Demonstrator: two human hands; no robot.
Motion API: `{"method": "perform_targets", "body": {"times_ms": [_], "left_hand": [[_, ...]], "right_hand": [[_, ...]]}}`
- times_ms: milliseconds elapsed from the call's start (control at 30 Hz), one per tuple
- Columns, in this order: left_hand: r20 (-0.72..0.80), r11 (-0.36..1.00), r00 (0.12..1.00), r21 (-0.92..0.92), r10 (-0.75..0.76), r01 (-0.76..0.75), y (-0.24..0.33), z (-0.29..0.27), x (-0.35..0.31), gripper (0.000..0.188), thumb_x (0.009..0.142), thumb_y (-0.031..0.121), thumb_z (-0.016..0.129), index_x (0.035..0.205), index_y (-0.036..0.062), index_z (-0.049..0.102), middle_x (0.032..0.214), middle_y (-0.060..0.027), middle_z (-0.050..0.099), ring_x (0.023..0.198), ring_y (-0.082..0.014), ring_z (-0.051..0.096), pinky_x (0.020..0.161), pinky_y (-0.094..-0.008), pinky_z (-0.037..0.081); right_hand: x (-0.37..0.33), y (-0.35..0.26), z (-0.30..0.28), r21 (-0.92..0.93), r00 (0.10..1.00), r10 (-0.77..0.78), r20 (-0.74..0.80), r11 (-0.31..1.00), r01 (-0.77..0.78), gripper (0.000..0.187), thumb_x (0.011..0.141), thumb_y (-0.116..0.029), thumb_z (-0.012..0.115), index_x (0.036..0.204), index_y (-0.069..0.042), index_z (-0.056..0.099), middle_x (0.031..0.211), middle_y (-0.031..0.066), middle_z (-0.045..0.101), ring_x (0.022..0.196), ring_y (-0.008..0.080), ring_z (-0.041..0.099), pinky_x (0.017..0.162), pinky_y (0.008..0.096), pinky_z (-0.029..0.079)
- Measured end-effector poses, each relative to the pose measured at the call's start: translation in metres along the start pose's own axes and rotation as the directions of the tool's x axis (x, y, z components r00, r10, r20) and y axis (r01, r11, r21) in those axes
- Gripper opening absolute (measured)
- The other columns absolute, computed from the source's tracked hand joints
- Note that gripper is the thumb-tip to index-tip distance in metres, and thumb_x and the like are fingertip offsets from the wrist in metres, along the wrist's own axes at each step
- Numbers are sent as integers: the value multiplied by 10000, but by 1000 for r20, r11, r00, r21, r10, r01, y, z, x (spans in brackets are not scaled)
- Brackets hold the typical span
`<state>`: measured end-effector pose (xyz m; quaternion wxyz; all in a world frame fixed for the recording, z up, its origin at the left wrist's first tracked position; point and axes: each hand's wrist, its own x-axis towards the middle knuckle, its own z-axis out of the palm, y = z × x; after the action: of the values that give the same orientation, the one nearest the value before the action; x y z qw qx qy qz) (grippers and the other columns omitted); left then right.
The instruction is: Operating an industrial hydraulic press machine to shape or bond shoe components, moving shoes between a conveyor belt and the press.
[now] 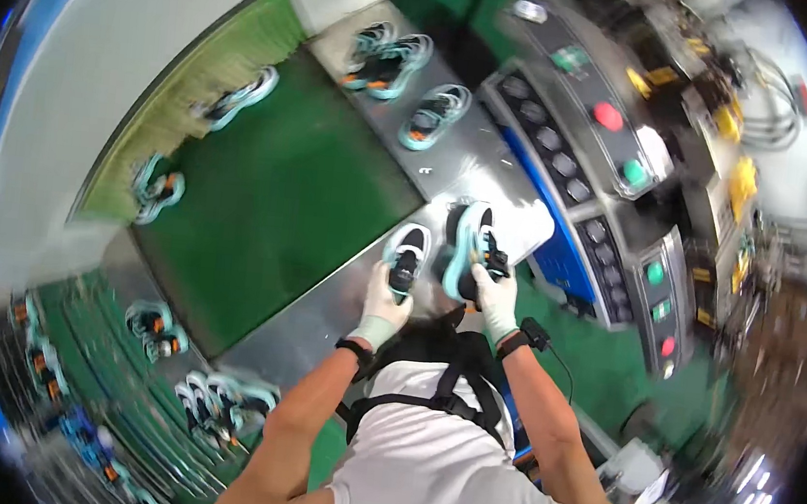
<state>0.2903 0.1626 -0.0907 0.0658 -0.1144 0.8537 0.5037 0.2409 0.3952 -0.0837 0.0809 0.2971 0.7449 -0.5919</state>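
Note:
My left hand [384, 301], in a white glove, is closed on the heel end of a black and white sneaker [409, 251] with its opening facing up. To its right, my white-gloved right hand [497, 298] grips another sneaker [467, 248], tipped on its side so that its pale mint sole shows. Both sneakers are over the metal table edge [361, 287] close to my body. My fingertips are partly hidden by the shoes.
A green conveyor belt [273, 191] runs under a fringed curtain [212, 68], carrying a sneaker [241, 98] and another shoe [157, 187]. More sneakers [388, 61] stand on the far metal ledge. Control panels with buttons [608, 115] flank the right; racked shoes [224, 405] stand left.

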Motion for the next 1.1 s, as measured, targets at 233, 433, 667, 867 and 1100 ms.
{"method": "perform_targets", "body": {"times_ms": [233,433,667,867,1100], "left_hand": [[496,993,864,-111,82,-30,107,84,13,717,768,112,791,1343,-37,390,1159,-162,640,1052,-242,646,968,-370,496],[876,939,338,-312,344,-148,215,174,-65,764,805,110,763,1407,-50,321,1236,-181,591,1093,-249,609,990,-379,483],[870,835,-297,-473,393,-282,336,282,-272,701,792,115,777,1367,-52,413,1198,-147,625,1087,-217,615,980,-345,478],[559,413,-589,-829,584,-377,404,395,-491,777,816,143,764,1440,-71,355,1334,-269,545,1233,-338,567,1057,-387,437],[493,478,-706,-844,509,-245,395,522,-620,752,851,136,703,1480,-41,330,1444,-274,457,1324,-417,462,1101,-404,394]], "right_hand": [[-96,-25,-100,552,920,318,-228,821,-147,190,878,-167,712,1012,-63,628,631,-24,551,453,81,459,410,261,351],[-200,53,-206,709,704,381,-599,661,245,201,888,-222,741,782,-94,627,606,-38,545,480,86,466,443,289,348],[-426,73,-314,455,63,521,-851,673,583,430,846,-122,775,1211,19,594,1087,81,684,917,152,656,836,299,546],[-557,132,-411,425,-584,369,-723,904,45,670,830,-180,773,1361,68,446,1113,162,691,1002,215,670,917,324,514],[-601,291,-542,429,-648,276,-710,899,-87,574,826,-299,745,1219,54,522,1026,250,689,944,381,674,868,436,510]]}}
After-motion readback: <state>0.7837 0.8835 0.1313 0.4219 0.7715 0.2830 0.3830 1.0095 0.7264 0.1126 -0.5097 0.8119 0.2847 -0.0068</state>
